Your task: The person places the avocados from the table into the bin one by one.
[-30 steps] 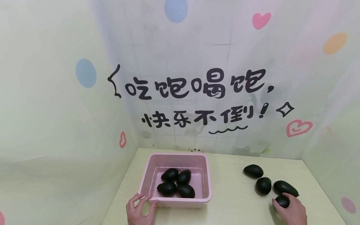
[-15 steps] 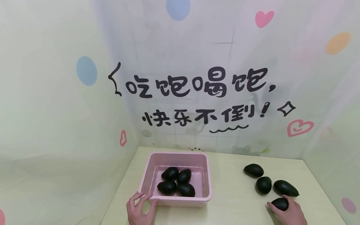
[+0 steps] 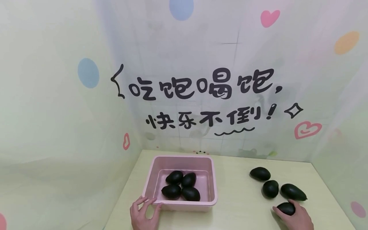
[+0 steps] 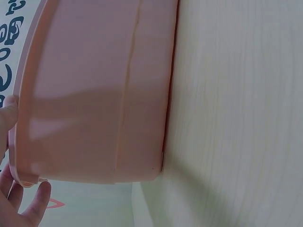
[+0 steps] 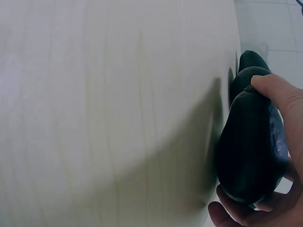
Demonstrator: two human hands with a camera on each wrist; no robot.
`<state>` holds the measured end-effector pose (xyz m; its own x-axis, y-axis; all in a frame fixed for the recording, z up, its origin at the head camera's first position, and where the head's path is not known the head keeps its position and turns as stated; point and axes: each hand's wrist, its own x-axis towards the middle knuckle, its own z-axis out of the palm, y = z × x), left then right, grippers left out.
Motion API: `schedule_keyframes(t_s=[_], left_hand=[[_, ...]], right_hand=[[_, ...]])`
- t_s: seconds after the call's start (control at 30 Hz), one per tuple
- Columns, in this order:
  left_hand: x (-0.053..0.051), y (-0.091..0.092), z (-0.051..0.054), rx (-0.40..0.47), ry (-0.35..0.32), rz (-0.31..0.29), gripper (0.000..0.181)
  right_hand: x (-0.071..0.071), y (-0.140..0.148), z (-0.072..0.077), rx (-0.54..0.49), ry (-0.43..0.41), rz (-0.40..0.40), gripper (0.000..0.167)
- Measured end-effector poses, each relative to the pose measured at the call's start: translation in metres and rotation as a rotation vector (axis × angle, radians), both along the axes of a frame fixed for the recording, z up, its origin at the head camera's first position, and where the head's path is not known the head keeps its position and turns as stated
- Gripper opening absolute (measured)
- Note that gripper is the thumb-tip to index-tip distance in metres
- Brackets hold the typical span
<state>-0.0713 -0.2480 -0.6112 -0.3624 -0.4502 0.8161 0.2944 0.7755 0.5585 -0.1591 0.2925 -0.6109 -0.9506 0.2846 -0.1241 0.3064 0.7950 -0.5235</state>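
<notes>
In the head view, a pink plastic bin [image 3: 212, 179] holds several dark avocados [image 3: 171, 191]. My left hand [image 3: 143, 214] holds the rim at its near left corner; the left wrist view shows the thumb [image 4: 8, 112] on the rim and the fingers [image 4: 38, 204] round the corner. My right hand [image 3: 299, 218] grips another avocado [image 3: 287, 208] at the right. In the right wrist view the thumb lies at this avocado's [image 5: 250, 146] narrow stem end and the fingers curl under its broad end. Whether it touches the table cannot be told.
Three more avocados lie on the pale wooden table [image 3: 235, 198]: one at the back [image 3: 260, 173], a rounder-looking one [image 3: 270, 188], and a long one [image 3: 293, 192] just beyond my right hand. A printed cloth wall [image 3: 195, 143] bounds the table at the back and sides.
My right hand has shifted slightly left and nearer with its avocado, which now shows more lengthwise and apart from the long one. My left hand and the bin have stayed in place.
</notes>
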Motion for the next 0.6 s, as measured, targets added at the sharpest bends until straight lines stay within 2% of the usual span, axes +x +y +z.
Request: schedule_keyframes(t_s=[0.3,0.6], left_hand=[[0.0006,0.0005,-0.0030,0.015,0.001,-0.013,0.063],[0.0001,-0.0003,-0.0011,0.012,-0.006,-0.020,0.063]], right_hand=[[0.0033,0.0007,0.0026,-0.004,-0.029,-0.003,0.106],[0.0049,-0.0054,0.0055,-0.037,0.003,0.006,0.105]])
